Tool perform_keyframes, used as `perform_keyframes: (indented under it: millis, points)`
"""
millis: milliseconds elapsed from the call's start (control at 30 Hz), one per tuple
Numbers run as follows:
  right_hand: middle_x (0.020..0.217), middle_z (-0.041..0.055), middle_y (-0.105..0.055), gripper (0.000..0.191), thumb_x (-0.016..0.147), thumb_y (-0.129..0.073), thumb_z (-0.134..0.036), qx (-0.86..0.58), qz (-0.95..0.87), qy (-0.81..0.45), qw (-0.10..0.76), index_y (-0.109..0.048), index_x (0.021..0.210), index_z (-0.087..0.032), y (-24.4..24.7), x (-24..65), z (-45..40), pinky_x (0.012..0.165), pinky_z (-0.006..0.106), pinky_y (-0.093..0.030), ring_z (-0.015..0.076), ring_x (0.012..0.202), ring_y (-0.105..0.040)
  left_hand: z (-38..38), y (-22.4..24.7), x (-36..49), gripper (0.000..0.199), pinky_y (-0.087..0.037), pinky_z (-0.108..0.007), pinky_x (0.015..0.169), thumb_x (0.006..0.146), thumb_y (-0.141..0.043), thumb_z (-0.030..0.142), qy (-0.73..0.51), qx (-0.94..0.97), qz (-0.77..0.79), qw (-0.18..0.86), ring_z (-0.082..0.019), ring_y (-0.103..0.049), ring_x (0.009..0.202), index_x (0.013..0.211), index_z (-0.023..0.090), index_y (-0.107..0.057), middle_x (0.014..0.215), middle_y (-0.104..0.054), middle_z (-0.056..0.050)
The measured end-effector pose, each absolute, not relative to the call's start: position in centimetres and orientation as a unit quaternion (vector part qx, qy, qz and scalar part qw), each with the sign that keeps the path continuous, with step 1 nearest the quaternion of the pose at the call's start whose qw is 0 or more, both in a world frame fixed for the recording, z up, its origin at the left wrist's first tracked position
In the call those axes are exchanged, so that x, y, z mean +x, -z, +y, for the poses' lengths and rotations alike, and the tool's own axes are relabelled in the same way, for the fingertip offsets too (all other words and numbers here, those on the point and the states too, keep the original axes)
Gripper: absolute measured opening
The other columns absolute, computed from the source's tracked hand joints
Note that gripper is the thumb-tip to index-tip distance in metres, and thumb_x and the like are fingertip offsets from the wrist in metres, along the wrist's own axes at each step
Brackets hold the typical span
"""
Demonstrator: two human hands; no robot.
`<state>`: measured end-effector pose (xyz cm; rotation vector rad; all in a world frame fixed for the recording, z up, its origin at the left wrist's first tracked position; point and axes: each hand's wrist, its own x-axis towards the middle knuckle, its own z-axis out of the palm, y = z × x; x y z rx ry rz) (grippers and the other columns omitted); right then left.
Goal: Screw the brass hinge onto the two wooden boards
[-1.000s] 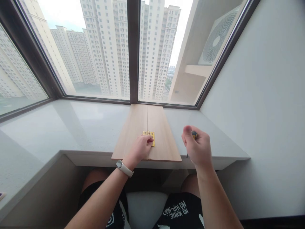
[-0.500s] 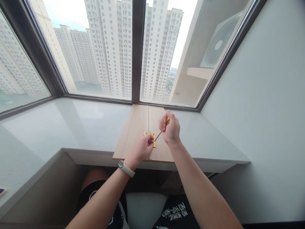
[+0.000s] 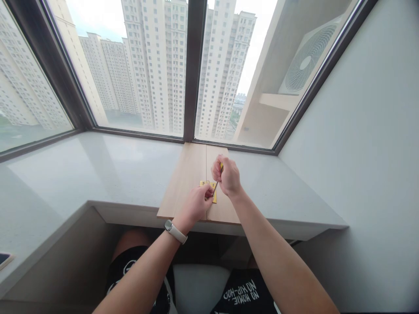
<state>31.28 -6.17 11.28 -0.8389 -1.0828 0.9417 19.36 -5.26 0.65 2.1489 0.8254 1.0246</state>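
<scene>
Two pale wooden boards [image 3: 183, 174] lie side by side on the white counter, with a narrow seam between them. A yellow hinge [image 3: 214, 199] rests across the seam. My right hand [image 3: 228, 175] is wrapped round the yellow handle of a screwdriver [image 3: 216, 186], whose shaft slants down to the hinge's right leaf. My left hand [image 3: 198, 201] is at the hinge with its fingers pinched together beside the screwdriver tip. What is between those fingers is too small to make out, and they cover part of the hinge.
The counter [image 3: 131, 174] extends to both sides, with a window frame [image 3: 191, 87] behind it and a wall [image 3: 360, 131] at the right. A dark flat object [image 3: 5, 260] sits at the far left edge. Below is a seat [image 3: 201, 283] between my legs.
My right hand has moved slightly left, and the screwdriver now stands steeper. The left hand keeps its pinch at the hinge. The whole view has shifted a little.
</scene>
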Motion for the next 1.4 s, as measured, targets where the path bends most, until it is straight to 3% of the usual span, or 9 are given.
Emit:
perform_keyframes:
  millis: [267, 433, 600, 833, 967, 1133, 1400]
  points:
    - [0.045, -0.0067, -0.035, 0.048, 0.088, -0.063, -0.052, -0.386, -0.535, -0.478, 0.580, -0.042, 0.057, -0.022, -11.6, 31.6, -5.1, 0.039, 0.023, -0.018, 0.0063, 0.039, -0.027, -5.5, -0.8, 19.4, 0.015, -0.048, -0.029, 0.074, 0.082, -0.061, 0.009, -0.382, 0.826, 0.322, 0.263, -0.019, -0.065, 0.083, 0.087, 0.023, -0.061, 0.083, -0.070, -0.001]
    - [0.045, -0.0072, -0.034, 0.051, 0.089, -0.060, -0.058, -0.379, -0.516, -0.446, 0.625, -0.042, 0.058, -0.022, -11.3, 31.5, -5.1, 0.039, 0.023, -0.019, 0.0067, 0.039, -0.026, -5.7, -1.0, 19.3, 0.014, -0.048, -0.029, 0.074, 0.083, -0.060, 0.010, -0.375, 0.828, 0.325, 0.261, -0.020, -0.064, 0.084, 0.089, 0.023, -0.061, 0.084, -0.070, -0.001]
    - [0.050, -0.0050, -0.042, 0.039, 0.093, -0.051, -0.050, -0.351, -0.523, -0.427, 0.649, -0.051, 0.066, -0.021, -10.8, 31.5, -5.9, 0.043, 0.022, -0.026, 0.0086, 0.042, -0.033, -5.8, -1.2, 19.2, 0.012, -0.046, -0.029, 0.073, 0.085, -0.059, 0.012, -0.373, 0.831, 0.325, 0.256, -0.020, -0.063, 0.083, 0.087, 0.023, -0.061, 0.083, -0.070, -0.001]
    - [0.068, -0.0008, -0.060, 0.033, 0.091, -0.064, -0.052, -0.382, -0.531, -0.360, 0.665, -0.063, 0.081, -0.021, -11.0, 31.7, -7.3, 0.060, 0.025, -0.044, 0.0118, 0.060, -0.056, -5.9, -1.3, 19.2, 0.012, -0.046, -0.029, 0.073, 0.085, -0.059, 0.012, -0.374, 0.831, 0.325, 0.255, -0.021, -0.062, 0.083, 0.087, 0.023, -0.063, 0.083, -0.070, -0.002]
    - [0.067, -0.0037, -0.057, 0.031, 0.085, -0.074, -0.051, -0.369, -0.508, -0.376, 0.681, -0.060, 0.085, -0.023, -10.8, 32.0, -7.7, 0.054, 0.024, -0.039, 0.0098, 0.054, -0.048, -6.0, -1.2, 19.1, 0.011, -0.046, -0.030, 0.073, 0.085, -0.059, 0.013, -0.375, 0.831, 0.323, 0.255, -0.021, -0.062, 0.084, 0.087, 0.023, -0.064, 0.084, -0.071, -0.003]
    - [0.065, -0.0020, -0.055, 0.040, 0.095, -0.052, -0.061, -0.362, -0.493, -0.399, 0.683, -0.066, 0.093, -0.023, -10.6, 31.8, -8.3, 0.054, 0.026, -0.041, 0.0120, 0.054, -0.047, -5.8, -0.9, 19.2, 0.010, -0.047, -0.029, 0.073, 0.086, -0.060, 0.014, -0.380, 0.826, 0.317, 0.269, -0.021, -0.062, 0.085, 0.087, 0.022, -0.064, 0.084, -0.070, -0.003]
    - [0.082, 0.0021, -0.067, 0.026, 0.092, -0.066, -0.048, -0.385, -0.545, -0.332, 0.667, -0.067, 0.093, -0.022, -10.7, 32.4, -8.9, 0.079, 0.028, -0.051, 0.0154, 0.082, -0.063, -5.4, -0.9, 19.0, 0.017, -0.050, -0.029, 0.076, 0.086, -0.054, 0.012, -0.379, 0.810, 0.312, 0.321, -0.019, -0.065, 0.084, 0.090, 0.020, -0.069, 0.088, -0.071, -0.004]
